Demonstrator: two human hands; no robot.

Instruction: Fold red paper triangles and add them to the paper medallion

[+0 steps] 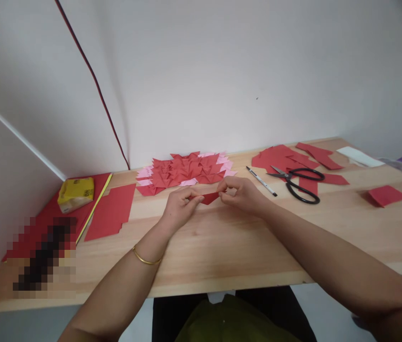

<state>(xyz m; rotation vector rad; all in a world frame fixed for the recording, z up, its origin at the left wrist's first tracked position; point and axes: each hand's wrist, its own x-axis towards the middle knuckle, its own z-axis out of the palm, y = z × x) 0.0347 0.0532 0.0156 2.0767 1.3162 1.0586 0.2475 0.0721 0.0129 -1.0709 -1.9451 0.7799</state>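
Note:
Between my two hands is a small folded piece of red paper (210, 198), its lower edge coming to a point. My left hand (181, 205) pinches one end between thumb and forefinger. The opposite end is pinched by my right hand (241, 194), whose fingers partly cover it. Just beyond my hands, a pile of folded red and pink paper pieces (186, 171) lies against the wall. A pen (262, 182) rests to the right of my right hand, and beside it lie black-handled scissors (293, 179) with their blades parted.
Red paper scraps (275, 158) lie under and behind the scissors. A red square (388, 195) and white strips (359, 156) are farther right. On the left are a red sheet (110, 211), a yellow packet (76, 194) and a yellow strip (96, 207). A cable (96, 80) hangs down the wall.

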